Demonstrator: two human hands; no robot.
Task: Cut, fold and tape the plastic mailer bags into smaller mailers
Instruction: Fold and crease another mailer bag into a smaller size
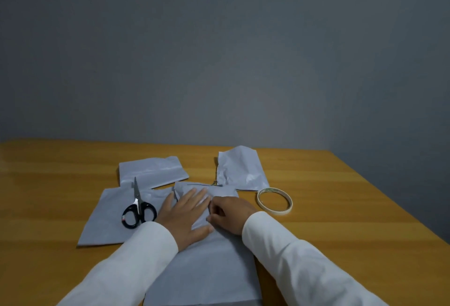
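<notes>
left hand spread flat, palm down, pressing the grey mailer bag at table centre; right hand curled, fingertips pinching the bag's fold beside it. scissors lie on a cut piece at left; tape roll at right.

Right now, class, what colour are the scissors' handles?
Black, seen in the head view: the scissors lie on a grey mailer piece.
</notes>
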